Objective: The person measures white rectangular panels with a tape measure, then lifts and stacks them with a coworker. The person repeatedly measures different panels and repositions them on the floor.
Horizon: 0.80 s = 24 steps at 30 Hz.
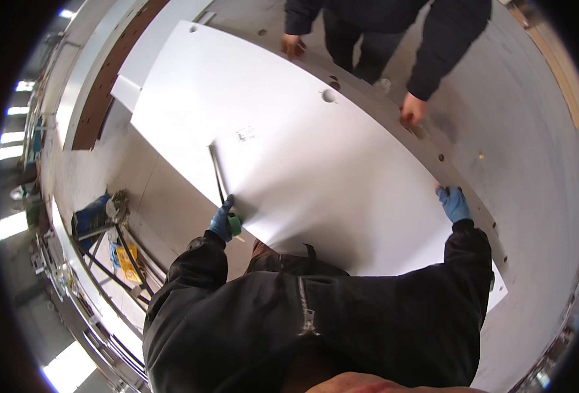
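At white panel's (289,157) far edge, right hand (454,204) curls fingers; pinch unclear. Near edge: left hand (222,221) closed round dark strip (216,171). Panel's long axis: far-left to near-right.

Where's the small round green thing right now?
In the head view, the green thing is left of centre, at the person's gloved left hand, by the lower-left edge of the white panel.

Panel (302,157) before you, label (245,134) on it; your left grip (221,219) nearside, right grip (455,204) at far edge; co-worker (376,14) beyond.
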Each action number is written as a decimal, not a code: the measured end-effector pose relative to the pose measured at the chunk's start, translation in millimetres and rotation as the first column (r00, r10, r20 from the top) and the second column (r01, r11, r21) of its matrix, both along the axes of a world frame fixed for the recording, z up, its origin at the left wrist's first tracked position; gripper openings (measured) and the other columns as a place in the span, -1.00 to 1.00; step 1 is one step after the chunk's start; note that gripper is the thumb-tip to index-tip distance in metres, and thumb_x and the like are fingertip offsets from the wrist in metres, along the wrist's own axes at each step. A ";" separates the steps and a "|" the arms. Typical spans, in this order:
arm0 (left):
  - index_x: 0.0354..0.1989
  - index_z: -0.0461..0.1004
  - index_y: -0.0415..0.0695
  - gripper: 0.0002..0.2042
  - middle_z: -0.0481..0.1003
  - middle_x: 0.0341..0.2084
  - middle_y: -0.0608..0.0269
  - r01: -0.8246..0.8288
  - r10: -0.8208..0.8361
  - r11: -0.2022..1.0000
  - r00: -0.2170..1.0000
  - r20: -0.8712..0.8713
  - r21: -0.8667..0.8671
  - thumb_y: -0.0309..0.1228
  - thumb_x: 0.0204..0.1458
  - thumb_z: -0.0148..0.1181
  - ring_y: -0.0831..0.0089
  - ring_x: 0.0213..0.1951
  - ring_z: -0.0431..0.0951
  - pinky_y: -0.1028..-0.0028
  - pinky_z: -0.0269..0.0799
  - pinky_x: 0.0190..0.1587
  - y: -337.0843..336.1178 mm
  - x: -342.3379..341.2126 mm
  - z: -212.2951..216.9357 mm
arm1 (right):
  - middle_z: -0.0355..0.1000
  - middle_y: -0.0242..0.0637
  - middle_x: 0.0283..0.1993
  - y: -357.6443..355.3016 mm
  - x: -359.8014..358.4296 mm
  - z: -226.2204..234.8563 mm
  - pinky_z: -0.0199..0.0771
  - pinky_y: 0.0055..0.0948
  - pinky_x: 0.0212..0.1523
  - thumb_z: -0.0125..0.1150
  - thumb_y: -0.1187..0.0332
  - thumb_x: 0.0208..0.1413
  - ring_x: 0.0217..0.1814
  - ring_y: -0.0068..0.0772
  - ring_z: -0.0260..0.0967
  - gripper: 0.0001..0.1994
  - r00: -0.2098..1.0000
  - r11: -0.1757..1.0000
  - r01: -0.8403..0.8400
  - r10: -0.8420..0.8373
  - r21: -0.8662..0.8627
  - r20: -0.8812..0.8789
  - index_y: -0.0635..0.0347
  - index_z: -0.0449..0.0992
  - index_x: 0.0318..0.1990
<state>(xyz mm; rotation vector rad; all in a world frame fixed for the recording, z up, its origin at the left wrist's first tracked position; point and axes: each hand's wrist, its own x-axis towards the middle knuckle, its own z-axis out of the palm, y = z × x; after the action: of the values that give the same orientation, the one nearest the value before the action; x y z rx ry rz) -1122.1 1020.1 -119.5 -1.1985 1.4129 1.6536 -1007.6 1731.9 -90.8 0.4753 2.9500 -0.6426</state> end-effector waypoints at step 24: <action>-0.45 0.47 0.05 -0.51 0.41 -0.72 0.37 0.166 -0.165 0.975 0.986 -0.019 0.150 0.27 0.00 0.24 0.40 -0.72 0.43 0.42 0.39 -0.66 -6.2 -5.8 -9.1 | 0.51 -0.10 -0.45 -37.6 -23.9 56.3 0.46 -0.05 -0.25 0.22 -0.15 0.14 -0.35 0.06 0.47 -0.49 0.980 0.956 0.177 -0.192 0.232 0.043 0.19 0.48 -0.46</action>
<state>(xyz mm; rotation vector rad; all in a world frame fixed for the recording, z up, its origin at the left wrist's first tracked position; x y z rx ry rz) -1128.0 1014.0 -128.6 -0.9646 1.3273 1.6176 -1031.5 1694.3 -34.5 0.7840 2.9533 -0.2954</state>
